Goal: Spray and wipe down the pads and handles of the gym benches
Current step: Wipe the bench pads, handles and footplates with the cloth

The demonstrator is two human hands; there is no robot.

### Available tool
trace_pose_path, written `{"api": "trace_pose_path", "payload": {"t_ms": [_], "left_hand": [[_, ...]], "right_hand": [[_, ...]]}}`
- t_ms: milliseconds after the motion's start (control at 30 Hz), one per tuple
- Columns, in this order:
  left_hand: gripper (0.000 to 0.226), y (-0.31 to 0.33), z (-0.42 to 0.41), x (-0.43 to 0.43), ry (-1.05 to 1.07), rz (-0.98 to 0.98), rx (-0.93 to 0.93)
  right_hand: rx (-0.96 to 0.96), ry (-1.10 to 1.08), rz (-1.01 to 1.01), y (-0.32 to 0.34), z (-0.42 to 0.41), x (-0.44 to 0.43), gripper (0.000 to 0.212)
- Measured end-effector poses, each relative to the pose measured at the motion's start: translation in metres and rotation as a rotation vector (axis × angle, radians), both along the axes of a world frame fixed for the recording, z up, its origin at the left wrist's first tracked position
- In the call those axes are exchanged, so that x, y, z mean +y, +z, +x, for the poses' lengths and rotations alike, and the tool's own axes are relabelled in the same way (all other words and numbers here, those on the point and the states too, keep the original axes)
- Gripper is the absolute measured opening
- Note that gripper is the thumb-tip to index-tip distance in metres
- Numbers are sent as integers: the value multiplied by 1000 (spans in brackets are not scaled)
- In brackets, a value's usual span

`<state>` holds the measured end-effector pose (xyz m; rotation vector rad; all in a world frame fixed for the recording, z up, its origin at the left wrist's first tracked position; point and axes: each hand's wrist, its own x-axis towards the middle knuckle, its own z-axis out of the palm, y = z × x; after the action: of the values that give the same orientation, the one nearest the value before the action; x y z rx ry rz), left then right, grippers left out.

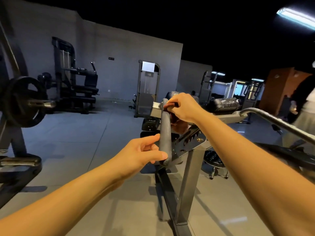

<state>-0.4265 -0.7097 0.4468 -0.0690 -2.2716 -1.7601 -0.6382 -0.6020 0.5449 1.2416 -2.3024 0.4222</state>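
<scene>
A grey foam-covered handle (165, 128) stands upright on the bench frame (190, 176) in the middle of the view. My left hand (144, 151) holds its lower end, thumb and fingers curled round the grip. My right hand (183, 107) grips a reddish-brown cloth (177, 123) against the handle's top; part of the cloth hangs down behind the handle. Two black pads (225, 103) with wet-looking sheen sit beyond my right hand. No spray bottle is in view.
A loaded barbell with a black plate (23, 101) juts out at the left. A second metal handle bar (279, 125) runs across the right. A person (305, 106) stands at the right edge. Black machines (75, 82) line the back wall. Grey tiled floor lies between.
</scene>
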Motion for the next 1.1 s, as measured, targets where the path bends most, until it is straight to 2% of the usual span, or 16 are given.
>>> {"api": "trace_pose_path", "payload": {"t_ms": [100,200,300,400,500,667,833,967,1033,1100], "left_hand": [[72,-1,0,0,-2,1,4],[72,-5,-2,-1,5,17,22],[72,-7,-3,-1,3,30,37],[70,-5,-4,-1,-6,34,24],[70,-4,-5,-2,2,23,17],[70,-2,-3,0,23,4,7],[70,-4,-5,-2,22,-18,20],[69,-4,-6,-4,13,-45,43],[68,-4,-6,-4,6,-55,44],[68,-4,-6,-4,5,-55,45]], "right_hand": [[-52,92,-57,-15,33,19,22],[-131,286,20,-31,85,58,18],[-30,358,144,-33,100,73,17],[6,310,143,-16,75,50,18],[14,137,107,5,18,13,21],[6,-79,-64,1,-25,-16,27],[-70,148,-64,-21,44,29,26],[-125,337,39,-42,104,72,17],[-116,305,-4,-40,95,66,17],[-67,162,-47,-29,59,41,19]]}}
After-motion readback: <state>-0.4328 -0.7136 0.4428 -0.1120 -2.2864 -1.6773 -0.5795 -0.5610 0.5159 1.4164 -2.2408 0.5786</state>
